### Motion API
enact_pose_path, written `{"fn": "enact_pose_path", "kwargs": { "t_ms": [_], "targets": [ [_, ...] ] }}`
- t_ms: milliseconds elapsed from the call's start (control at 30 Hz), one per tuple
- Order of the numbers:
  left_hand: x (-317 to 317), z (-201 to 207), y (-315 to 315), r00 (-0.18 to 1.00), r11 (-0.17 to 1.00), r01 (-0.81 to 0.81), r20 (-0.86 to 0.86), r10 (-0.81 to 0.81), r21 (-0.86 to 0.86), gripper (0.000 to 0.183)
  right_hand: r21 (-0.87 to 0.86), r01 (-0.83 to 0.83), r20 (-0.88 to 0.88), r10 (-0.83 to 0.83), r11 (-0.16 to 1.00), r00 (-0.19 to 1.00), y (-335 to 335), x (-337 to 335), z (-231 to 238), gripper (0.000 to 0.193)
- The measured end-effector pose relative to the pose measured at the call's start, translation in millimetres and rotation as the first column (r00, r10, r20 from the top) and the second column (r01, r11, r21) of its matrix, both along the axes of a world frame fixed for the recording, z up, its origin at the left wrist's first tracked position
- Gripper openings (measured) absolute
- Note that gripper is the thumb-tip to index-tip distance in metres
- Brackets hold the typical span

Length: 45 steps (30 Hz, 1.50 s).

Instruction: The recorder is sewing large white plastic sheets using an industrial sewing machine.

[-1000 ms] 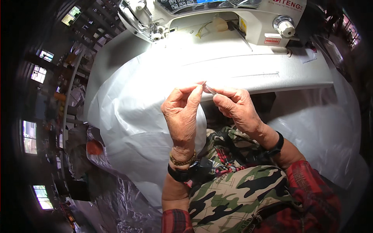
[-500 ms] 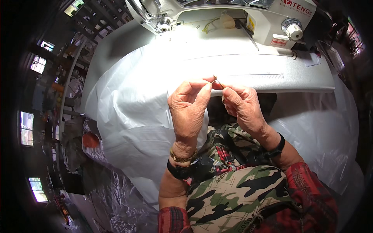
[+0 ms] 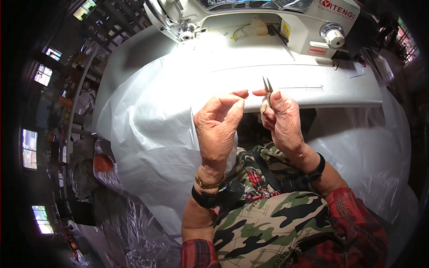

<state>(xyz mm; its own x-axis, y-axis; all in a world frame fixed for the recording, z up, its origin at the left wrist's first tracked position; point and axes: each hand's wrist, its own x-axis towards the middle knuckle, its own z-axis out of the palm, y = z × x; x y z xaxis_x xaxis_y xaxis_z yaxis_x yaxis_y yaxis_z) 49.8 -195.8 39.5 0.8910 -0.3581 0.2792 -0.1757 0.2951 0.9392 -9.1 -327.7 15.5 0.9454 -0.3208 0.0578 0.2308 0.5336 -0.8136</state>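
In front of the sewing table's near edge, my left hand [image 3: 217, 123] is raised with thumb and forefinger pinched together. What lies in that pinch, if anything, is too small to make out. My right hand [image 3: 285, 117] is closed around a pair of thread snips [image 3: 267, 85], whose two dark, pointed blades stand up slightly apart. A short gap separates the two hands. Behind them a white sewing machine [image 3: 319, 33] stands on the pale machine table [image 3: 357, 91], its lamp shining brightly near the needle area.
White plastic sheeting [image 3: 147, 129] drapes over the table's left side and hangs down. More clear sheeting [image 3: 362, 147] covers the right. A dark pointed tool [image 3: 286, 47] leans by the machine's arm. The camouflage apron [image 3: 272, 228] covers my lap.
My right hand has turned and drawn away to the right from the left fingertips; the snips' blades now point upward. My left hand keeps its pinch in nearly the same place.
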Motion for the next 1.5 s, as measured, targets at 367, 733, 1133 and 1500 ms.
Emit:
{"fn": "enact_pose_path", "kwargs": {
  "t_ms": [367,733,1133,1500],
  "targets": [
    [0,-3,4,0.995,0.997,-0.017,0.098,0.009,0.081,0.009,-0.153,0.049,0.109,-0.033,0.987,0.993,7,8,9,0.013],
    [-4,24,29,0.848,0.906,-0.323,0.509,0.148,0.275,0.015,-0.710,0.167,0.063,-0.175,0.684,0.983,-25,43,10,0.025],
    [15,33,79,0.835,0.891,-0.424,0.452,0.315,0.161,0.011,-0.891,0.186,0.283,-0.184,-0.414,0.941,-73,113,4,0.029],
    [32,26,107,0.892,0.919,-0.383,0.295,0.343,0.090,0.010,-0.287,0.875,0.949,-0.242,-0.389,0.204,-254,30,107,0.031]
  ]
}}
